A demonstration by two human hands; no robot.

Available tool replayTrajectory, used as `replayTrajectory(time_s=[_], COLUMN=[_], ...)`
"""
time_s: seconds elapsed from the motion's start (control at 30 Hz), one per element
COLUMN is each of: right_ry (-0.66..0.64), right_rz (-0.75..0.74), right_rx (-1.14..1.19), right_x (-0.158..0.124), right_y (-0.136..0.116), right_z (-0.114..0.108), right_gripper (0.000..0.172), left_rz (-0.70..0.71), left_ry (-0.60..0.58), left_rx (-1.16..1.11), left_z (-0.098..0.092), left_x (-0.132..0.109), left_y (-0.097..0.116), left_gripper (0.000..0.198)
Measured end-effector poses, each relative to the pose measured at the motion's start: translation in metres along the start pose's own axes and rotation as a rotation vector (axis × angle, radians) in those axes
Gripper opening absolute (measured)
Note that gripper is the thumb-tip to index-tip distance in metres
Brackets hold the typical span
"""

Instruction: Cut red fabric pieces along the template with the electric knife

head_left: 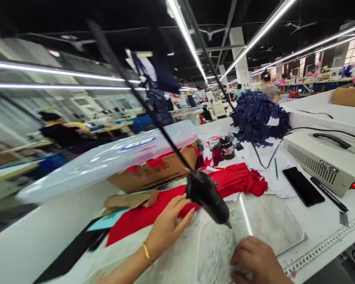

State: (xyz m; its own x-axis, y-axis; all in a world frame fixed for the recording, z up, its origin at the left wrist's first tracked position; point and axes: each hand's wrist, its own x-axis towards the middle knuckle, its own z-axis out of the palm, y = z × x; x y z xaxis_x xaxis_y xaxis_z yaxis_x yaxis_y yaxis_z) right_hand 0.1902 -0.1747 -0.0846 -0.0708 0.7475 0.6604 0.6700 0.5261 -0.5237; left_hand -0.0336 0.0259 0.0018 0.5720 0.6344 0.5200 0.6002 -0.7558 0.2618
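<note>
My left hand (167, 223) lies with fingers stretched flat on a red cloth (233, 179) spread over a grey felt pad (272, 221). A gold bangle sits on its wrist. Just right of its fingertips hangs a black handheld tool (208, 197) on a long black cord, tip down on the pad; neither hand holds it. A thin white strip (245, 215) lies beside the tip. My right hand (257, 262) rests at the bottom edge on the pad, knuckles up, fingers curled under, and what they hold is hidden.
A cardboard box (154, 173) with red pieces sits under a clear plastic lid (106, 157). To the right are a black phone (303, 185), a beige machine (322, 157), a black pen (328, 194) and a navy fabric pile (257, 114). Other people work at far tables.
</note>
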Motion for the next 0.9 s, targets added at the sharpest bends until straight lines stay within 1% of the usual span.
replayTrajectory(time_s=[0.03,0.07,0.17,0.23,0.33,0.43,0.5,0.6,0.67,0.8,0.9], right_ry=[-0.042,-0.062,-0.104,-0.122,-0.160,-0.194,-0.193,-0.195,-0.196,-0.174,-0.163], right_rz=[0.050,0.069,0.095,0.101,0.116,0.153,0.170,0.158,0.155,0.198,0.162], right_rx=[0.034,0.055,0.080,0.084,0.085,0.074,0.066,0.068,0.082,0.099,0.114], right_x=[0.002,0.005,0.010,0.010,0.010,0.010,0.010,0.010,0.010,0.012,0.016], right_y=[-0.006,-0.011,-0.020,-0.020,-0.018,-0.017,-0.016,-0.015,-0.015,-0.019,-0.021], right_z=[-0.009,-0.018,-0.037,-0.042,-0.042,-0.042,-0.043,-0.042,-0.042,-0.042,-0.045], right_gripper=[0.009,0.009,0.011,0.010,0.012,0.015,0.018,0.020,0.020,0.019,0.017], left_rz=[0.036,0.069,0.094,0.082,0.064,0.053,0.044,0.029,0.021,-0.009,-0.038], left_ry=[-0.037,-0.075,-0.127,-0.131,-0.111,-0.080,-0.057,-0.029,-0.020,-0.012,-0.015], left_rx=[0.011,0.017,0.013,0.000,-0.016,-0.033,-0.043,-0.054,-0.060,-0.063,-0.065], left_z=[-0.007,-0.013,-0.023,-0.023,-0.017,-0.006,0.003,0.014,0.021,0.032,0.040], left_x=[-0.014,-0.025,-0.049,-0.058,-0.061,-0.055,-0.048,-0.035,-0.025,-0.006,0.008], left_y=[0.005,0.010,0.019,0.021,0.019,0.018,0.019,0.021,0.023,0.028,0.031], left_gripper=[0.027,0.025,0.021,0.019,0.016,0.015,0.014,0.015,0.016,0.016,0.015])
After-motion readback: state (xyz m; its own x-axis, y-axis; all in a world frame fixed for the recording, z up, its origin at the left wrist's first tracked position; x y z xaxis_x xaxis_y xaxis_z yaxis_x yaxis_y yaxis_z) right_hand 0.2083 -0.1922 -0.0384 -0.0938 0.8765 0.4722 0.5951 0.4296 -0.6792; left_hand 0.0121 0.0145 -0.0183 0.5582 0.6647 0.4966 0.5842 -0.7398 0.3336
